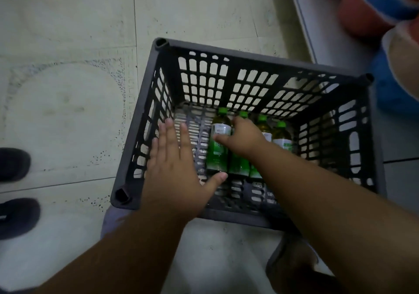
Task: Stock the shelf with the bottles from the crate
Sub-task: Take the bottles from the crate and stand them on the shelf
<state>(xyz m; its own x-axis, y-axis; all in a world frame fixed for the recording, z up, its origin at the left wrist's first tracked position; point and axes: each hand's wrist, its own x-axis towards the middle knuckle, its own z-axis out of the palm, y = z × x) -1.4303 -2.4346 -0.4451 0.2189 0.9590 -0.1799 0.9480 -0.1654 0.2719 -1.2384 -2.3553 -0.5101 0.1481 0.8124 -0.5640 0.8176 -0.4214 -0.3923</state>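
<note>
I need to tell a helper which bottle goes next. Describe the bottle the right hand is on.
Look in the dark crate on the floor, where four green-capped bottles lie in a row. It is the second bottle from the left, the only one with the right hand over its upper part.

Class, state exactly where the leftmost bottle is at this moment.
In the head view, the leftmost bottle lies on the crate floor, between the left hand and the right hand.

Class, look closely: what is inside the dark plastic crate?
Inside the crate lie four green-capped bottles side by side on its floor. The right hand covers much of the second bottle; the left hand hovers open beside them.
</note>
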